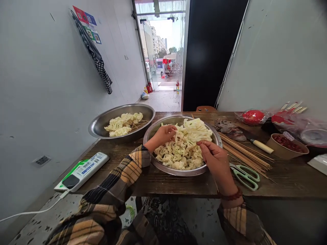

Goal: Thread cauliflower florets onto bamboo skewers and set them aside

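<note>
A steel bowl (182,171) heaped with cauliflower florets (178,151) stands in front of me on the table. Over its left side, the fingers of my left hand (165,135) are pinched together on what looks like a small cauliflower floret, mostly hidden by the fingertips. At the bowl's right rim, thumb and fingers of my right hand (216,158) close on a thin bamboo skewer, of which little shows. Skewered cauliflower (124,123) lies in a second steel basin (98,126) at the back left.
Loose bamboo skewers (245,153), green-handled scissors (246,177) and a wooden-handled knife (262,145) lie to the right. Beyond them are a paper bowl of red food (288,144) and plastic bags (255,117). A white device with a cable (89,170) lies at the left edge.
</note>
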A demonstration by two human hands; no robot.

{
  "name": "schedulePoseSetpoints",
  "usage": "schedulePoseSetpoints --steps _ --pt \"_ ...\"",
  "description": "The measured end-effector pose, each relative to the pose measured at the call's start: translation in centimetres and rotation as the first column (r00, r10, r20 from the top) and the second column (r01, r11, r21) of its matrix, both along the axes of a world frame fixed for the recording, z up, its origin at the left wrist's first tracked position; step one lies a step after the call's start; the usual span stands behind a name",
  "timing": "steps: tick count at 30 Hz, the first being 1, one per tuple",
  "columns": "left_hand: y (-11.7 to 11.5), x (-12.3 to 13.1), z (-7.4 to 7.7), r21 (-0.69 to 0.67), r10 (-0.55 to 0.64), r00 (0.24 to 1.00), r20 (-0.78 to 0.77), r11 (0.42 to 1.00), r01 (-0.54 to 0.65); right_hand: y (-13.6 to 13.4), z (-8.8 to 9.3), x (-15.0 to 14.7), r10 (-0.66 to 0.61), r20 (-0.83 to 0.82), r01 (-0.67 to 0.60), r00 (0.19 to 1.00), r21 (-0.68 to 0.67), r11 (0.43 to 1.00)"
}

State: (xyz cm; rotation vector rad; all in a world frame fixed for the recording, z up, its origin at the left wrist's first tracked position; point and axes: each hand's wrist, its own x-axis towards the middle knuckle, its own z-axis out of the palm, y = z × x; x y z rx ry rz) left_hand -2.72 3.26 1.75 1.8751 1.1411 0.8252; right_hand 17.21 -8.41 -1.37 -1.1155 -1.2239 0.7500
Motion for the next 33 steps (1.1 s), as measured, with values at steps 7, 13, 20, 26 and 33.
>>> schedulePoseSetpoints --steps 7,13,20,26,33 --pt "-1.1 -0.4 1.4 -0.192 0.089 0.781 0.618 0.981 0.040 0.1 0.4 0.2 0.168 0.207 -0.168 0.964 -0.018 0.986" --pt "-2.6 0.4 1.8 -0.176 0.062 0.618 0.784 0.976 0.125 0.1 1.1 -0.3 0.210 0.459 -0.233 0.863 -0.007 0.972" --pt "-2.8 0.0 0.6 -0.215 0.094 0.559 0.824 0.964 0.155 0.3 0.6 -0.7 0.181 0.552 -0.204 0.814 -0.020 0.979" --pt "-3.4 -0.3 0.7 -0.250 0.087 0.612 0.786 0.950 0.186 0.2 0.5 -0.7 0.171 0.559 -0.190 0.811 -0.025 0.981" --pt "-4.0 0.1 1.0 -0.235 0.116 0.628 0.770 0.966 0.110 0.3 0.2 -0.8 0.116 0.533 -0.137 0.838 0.000 0.991"
